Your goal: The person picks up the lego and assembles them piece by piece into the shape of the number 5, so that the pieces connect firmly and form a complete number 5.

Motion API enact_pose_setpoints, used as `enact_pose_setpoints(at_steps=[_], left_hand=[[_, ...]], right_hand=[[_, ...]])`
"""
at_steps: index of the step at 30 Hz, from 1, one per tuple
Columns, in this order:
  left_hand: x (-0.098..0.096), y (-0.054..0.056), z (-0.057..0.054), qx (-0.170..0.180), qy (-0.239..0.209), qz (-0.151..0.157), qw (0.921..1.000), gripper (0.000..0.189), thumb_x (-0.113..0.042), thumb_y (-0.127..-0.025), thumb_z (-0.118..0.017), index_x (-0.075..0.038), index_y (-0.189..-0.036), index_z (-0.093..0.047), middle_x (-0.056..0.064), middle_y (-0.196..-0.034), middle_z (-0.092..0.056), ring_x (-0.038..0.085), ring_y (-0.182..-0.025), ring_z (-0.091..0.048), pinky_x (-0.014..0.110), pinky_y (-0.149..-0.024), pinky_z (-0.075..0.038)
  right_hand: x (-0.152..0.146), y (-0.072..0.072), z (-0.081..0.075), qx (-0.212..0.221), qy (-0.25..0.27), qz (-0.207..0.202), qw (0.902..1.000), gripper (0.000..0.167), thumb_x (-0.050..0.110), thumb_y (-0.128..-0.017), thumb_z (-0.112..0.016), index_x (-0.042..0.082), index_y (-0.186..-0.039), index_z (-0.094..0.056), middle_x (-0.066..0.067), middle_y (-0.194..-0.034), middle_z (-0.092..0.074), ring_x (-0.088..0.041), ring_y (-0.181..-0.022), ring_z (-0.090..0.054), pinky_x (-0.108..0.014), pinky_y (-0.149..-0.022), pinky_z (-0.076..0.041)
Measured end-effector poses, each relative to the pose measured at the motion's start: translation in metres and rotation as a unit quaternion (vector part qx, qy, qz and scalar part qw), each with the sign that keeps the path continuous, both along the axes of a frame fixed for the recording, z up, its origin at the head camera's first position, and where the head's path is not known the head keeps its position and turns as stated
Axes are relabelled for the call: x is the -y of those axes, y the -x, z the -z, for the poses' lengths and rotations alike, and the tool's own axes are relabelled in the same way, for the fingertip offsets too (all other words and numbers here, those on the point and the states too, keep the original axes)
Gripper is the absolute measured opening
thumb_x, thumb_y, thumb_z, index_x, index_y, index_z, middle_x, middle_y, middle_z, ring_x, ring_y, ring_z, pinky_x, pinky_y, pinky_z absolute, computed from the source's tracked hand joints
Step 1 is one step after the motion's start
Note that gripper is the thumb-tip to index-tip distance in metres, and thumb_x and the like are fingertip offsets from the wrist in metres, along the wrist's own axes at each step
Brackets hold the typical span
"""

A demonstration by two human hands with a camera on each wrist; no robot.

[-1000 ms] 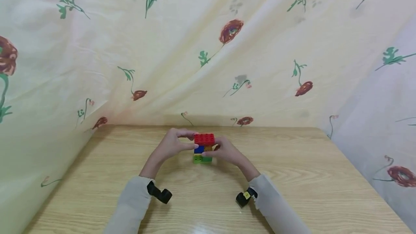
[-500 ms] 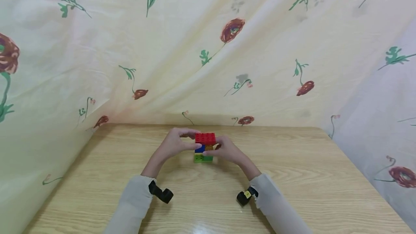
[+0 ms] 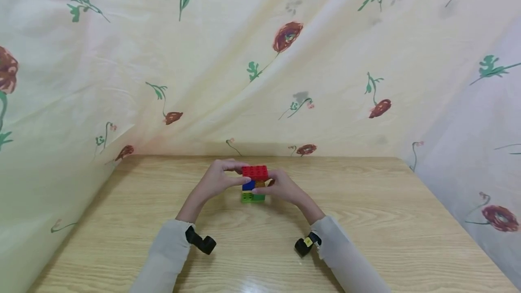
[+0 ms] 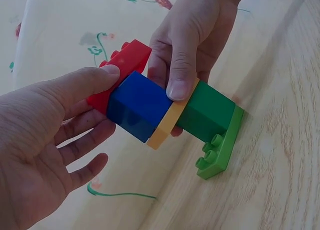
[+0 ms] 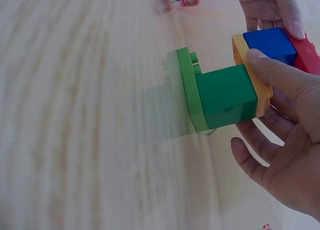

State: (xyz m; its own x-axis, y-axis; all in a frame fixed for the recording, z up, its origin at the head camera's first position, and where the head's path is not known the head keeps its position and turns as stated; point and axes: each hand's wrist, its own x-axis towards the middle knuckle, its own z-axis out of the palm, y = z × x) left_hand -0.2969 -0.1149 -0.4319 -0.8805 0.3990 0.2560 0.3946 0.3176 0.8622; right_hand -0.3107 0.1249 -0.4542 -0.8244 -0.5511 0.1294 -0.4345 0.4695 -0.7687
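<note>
A small tower of toy building bricks stands on the table between both hands. From the bottom it has a light green plate (image 4: 222,152), a dark green brick (image 5: 227,94), a thin yellow plate (image 4: 167,125), a blue brick (image 4: 140,102) and a red brick (image 3: 255,172) on top. My left hand (image 3: 215,179) pinches the red brick, thumb on its near side, fingers behind. My right hand (image 3: 285,187) grips the tower at the yellow plate, thumb across its near face. An orange patch (image 3: 259,184) shows beside the blue brick.
The wooden table (image 3: 366,220) runs back to a hanging flower-printed cloth (image 3: 333,58), which also rises along both sides. A black wrist camera (image 3: 201,242) sits at the left cuff, another black wrist camera (image 3: 305,245) at the right.
</note>
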Motion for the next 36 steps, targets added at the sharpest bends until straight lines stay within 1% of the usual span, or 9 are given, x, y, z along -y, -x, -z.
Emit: enact_pose_setpoints(at_steps=[5, 10, 13, 20, 23, 26, 28, 34, 36], left_hand=[[0.0004, -0.0012, -0.0021, -0.002, 0.009, -0.001, 1.0, 0.034, -0.025, -0.087, -0.083, -0.015, -0.118, -0.077, 0.003, -0.109, -0.075, 0.025, -0.105, -0.065, 0.048, -0.094, -0.049], [0.0005, -0.0007, -0.0047, -0.005, 0.013, -0.006, 0.9999, 0.033, -0.024, -0.086, -0.083, -0.014, -0.118, -0.078, 0.003, -0.107, -0.075, 0.033, -0.106, -0.064, 0.04, -0.087, -0.049], [0.0006, 0.0, -0.0055, -0.006, 0.013, -0.007, 0.9999, 0.033, -0.021, -0.086, -0.083, -0.013, -0.117, -0.078, 0.003, -0.107, -0.075, 0.036, -0.107, -0.064, 0.038, -0.086, -0.048], [0.0, 0.0002, -0.0063, -0.005, 0.017, -0.01, 0.9998, 0.033, -0.021, -0.086, -0.083, -0.013, -0.118, -0.078, 0.002, -0.107, -0.075, 0.035, -0.107, -0.064, 0.04, -0.088, -0.05], [0.0, -0.0002, -0.0056, -0.008, 0.021, -0.007, 0.9997, 0.032, -0.021, -0.087, -0.083, -0.013, -0.118, -0.077, 0.002, -0.108, -0.074, 0.03, -0.105, -0.065, 0.04, -0.088, -0.051], [-0.0002, -0.0011, -0.0052, -0.01, 0.028, -0.004, 0.9995, 0.032, -0.022, -0.087, -0.082, -0.013, -0.118, -0.077, 0.002, -0.109, -0.074, 0.025, -0.103, -0.066, 0.04, -0.089, -0.051], [-0.0003, -0.0018, -0.0054, -0.01, 0.032, -0.004, 0.9994, 0.033, -0.022, -0.087, -0.082, -0.013, -0.118, -0.077, 0.002, -0.109, -0.074, 0.023, -0.103, -0.065, 0.04, -0.09, -0.05], [-0.0012, -0.002, -0.0067, 0.005, 0.029, -0.001, 0.9996, 0.034, -0.022, -0.087, -0.082, -0.013, -0.12, -0.077, 0.002, -0.11, -0.074, 0.034, -0.109, -0.064, 0.043, -0.092, -0.05], [-0.0014, -0.0017, -0.0067, 0.008, 0.029, 0.001, 0.9996, 0.034, -0.022, -0.088, -0.082, -0.013, -0.12, -0.076, 0.002, -0.111, -0.073, 0.035, -0.11, -0.064, 0.044, -0.093, -0.05]], right_hand=[[0.0001, 0.0005, 0.0001, 0.0, -0.005, 0.001, 1.0, 0.032, 0.025, -0.088, -0.081, 0.014, -0.118, -0.075, 0.001, -0.099, -0.075, -0.015, -0.083, -0.056, -0.025, -0.071, -0.05], [0.0014, 0.0011, -0.0015, -0.007, -0.008, 0.001, 0.9999, 0.032, 0.025, -0.089, -0.081, 0.014, -0.118, -0.075, 0.001, -0.099, -0.074, -0.015, -0.084, -0.056, -0.025, -0.072, -0.05], [0.0022, 0.0011, -0.003, -0.009, -0.008, 0.001, 0.9999, 0.031, 0.024, -0.089, -0.08, 0.014, -0.118, -0.075, 0.001, -0.098, -0.074, -0.015, -0.084, -0.056, -0.025, -0.073, -0.05], [0.0023, 0.0008, -0.0052, -0.008, -0.004, -0.003, 1.0, 0.031, 0.024, -0.089, -0.08, 0.012, -0.118, -0.075, -0.001, -0.097, -0.074, -0.013, -0.082, -0.055, -0.025, -0.072, -0.05], [0.0018, -0.0005, -0.006, -0.005, -0.003, -0.003, 1.0, 0.031, 0.025, -0.089, -0.08, 0.012, -0.117, -0.076, -0.001, -0.096, -0.074, -0.013, -0.081, -0.055, -0.024, -0.071, -0.049], [0.0017, -0.0014, -0.0057, 0.001, -0.002, -0.002, 1.0, 0.03, 0.024, -0.089, -0.081, 0.011, -0.116, -0.076, -0.001, -0.096, -0.074, -0.016, -0.081, -0.054, -0.024, -0.069, -0.048], [0.0018, -0.0016, -0.0049, 0.005, -0.001, -0.002, 1.0, 0.03, 0.024, -0.089, -0.081, 0.011, -0.116, -0.076, -0.002, -0.095, -0.074, -0.017, -0.08, -0.053, -0.024, -0.068, -0.047], [0.0022, -0.0019, -0.0037, 0.01, 0.007, -0.001, 0.9999, 0.029, 0.022, -0.089, -0.08, 0.009, -0.115, -0.076, -0.004, -0.095, -0.074, -0.021, -0.079, -0.052, -0.023, -0.065, -0.046], [0.0019, -0.0018, -0.0034, 0.014, 0.009, 0.001, 0.9999, 0.029, 0.022, -0.089, -0.08, 0.009, -0.115, -0.076, -0.004, -0.097, -0.074, -0.021, -0.079, -0.052, -0.024, -0.065, -0.046]])
